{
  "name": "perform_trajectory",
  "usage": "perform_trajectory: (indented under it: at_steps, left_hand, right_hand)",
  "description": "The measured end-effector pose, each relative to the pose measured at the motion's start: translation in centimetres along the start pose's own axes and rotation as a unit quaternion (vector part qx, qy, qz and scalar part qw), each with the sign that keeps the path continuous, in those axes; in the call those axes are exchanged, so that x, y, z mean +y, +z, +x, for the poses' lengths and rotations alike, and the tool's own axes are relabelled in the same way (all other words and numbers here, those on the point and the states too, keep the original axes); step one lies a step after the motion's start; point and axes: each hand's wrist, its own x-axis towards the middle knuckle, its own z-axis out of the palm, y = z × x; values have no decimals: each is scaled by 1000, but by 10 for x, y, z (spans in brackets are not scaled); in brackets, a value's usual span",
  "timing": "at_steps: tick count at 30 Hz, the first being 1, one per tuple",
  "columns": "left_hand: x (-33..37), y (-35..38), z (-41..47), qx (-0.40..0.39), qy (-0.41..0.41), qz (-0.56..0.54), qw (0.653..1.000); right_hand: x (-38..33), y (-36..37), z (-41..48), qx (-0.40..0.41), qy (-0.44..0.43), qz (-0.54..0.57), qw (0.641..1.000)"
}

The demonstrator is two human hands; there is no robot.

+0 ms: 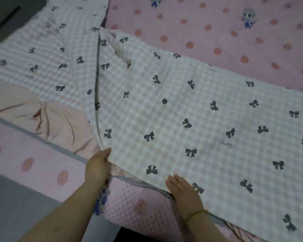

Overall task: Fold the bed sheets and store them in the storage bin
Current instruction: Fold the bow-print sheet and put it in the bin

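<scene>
Left hand [98, 165]: gripping the near left corner of the checked bed sheet [191, 110], thumb lying on top of the cloth and fingers curling beneath it. Right hand [181, 188]: lying flat with fingers straight and close together, pressing down on the sheet's near edge, a little to the right of the left hand; a thin gold bracelet [196, 213] is sitting on its wrist. Bed sheet: pink-and-white check printed with dark bows, lying spread on the bed; 1 doubled-over layer is stretching from the hands toward the far right, its left edge running away from the left hand in a long straight line. More of the same checked cloth is lying flat further left and toward the top. Plain pink fabric [47, 119]: lying creased to the left of the gripped corner, touching the checked cloth. Polka-dot bed cover [234, 32]: pink, quilted, carrying the sheet and showing beyond it at the far side and along the near bed edge; small cartoon figures [248, 17] are appearing among the dots. Grey floor [16, 198]: showing at the lower left, beside the bed.
</scene>
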Motion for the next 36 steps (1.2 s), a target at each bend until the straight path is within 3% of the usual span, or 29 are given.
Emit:
perform_trajectory:
  at_steps: [2,4,8,10,16,19,21,26,28,33,35,36]
  left_hand:
    - [-5,8,-1,-21,-2,61,998]
    - [-3,9,0,-14,12,159,987]
    - [0,-9,-17,-87,81,432,894]
    - [1,-21,-23,-86,95,484,866]
    - [22,-65,3,-49,243,565,787]
    - [34,-78,40,-71,326,611,718]
    - [39,-86,74,-93,358,646,667]
    - [40,-123,181,-153,417,704,554]
    - [44,-139,216,-146,428,714,534]
    - [66,-166,272,-91,453,716,524]
    - [73,-175,281,-65,482,698,526]
    - [73,-181,283,-55,495,678,540]
  right_hand:
    - [5,-4,4,-42,9,-8,999]
    - [3,-15,2,-162,6,9,987]
    - [-3,-25,-12,-212,34,13,977]
    - [-5,-30,-19,-209,43,36,976]
    - [-42,-51,13,-83,29,98,991]
    - [-75,-47,59,-19,27,81,996]
    - [-106,-46,99,12,76,40,996]
    - [-173,-27,193,23,145,92,985]
    - [-193,-25,220,47,188,100,976]
    - [-220,-42,249,-1,216,164,963]
    - [-217,-37,256,84,231,164,955]
    - [-219,-42,257,88,255,166,948]
